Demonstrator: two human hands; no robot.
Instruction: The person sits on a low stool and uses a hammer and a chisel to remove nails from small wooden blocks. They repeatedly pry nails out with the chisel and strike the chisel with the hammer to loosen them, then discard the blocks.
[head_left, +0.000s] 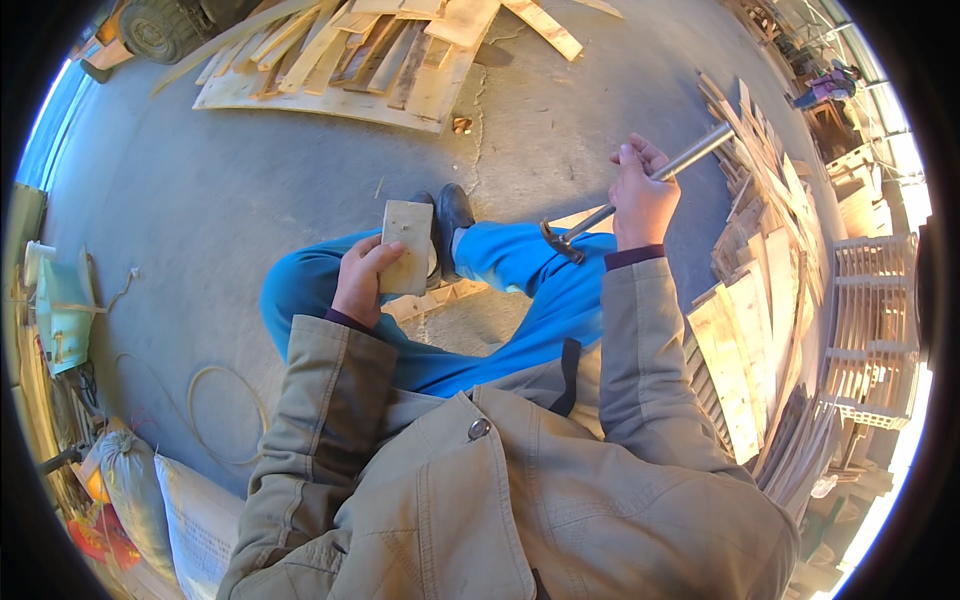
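Observation:
My left hand [360, 280] grips a short, flat wooden block [408, 230] over my left knee, the thumb lying on its face. A small dark spot, perhaps a nail, shows on the block; it is too small to tell. Raised over my right thigh, my right hand [642, 200] is closed round the metal handle of a claw hammer [692, 155]. The hammer's head points down and left, close to my blue trousers. Below the block, a light wooden board [440, 298] shows between my legs, mostly hidden.
Loose planks on a pale sheet [420, 118] lie ahead. More planks [755, 300] are heaped along my right, beside a slatted crate [870, 330]. Full sacks [195, 515] and a hose loop [205, 375] are at my left. A wheeled vehicle [155, 30] and a distant person [830, 85] stand farther off.

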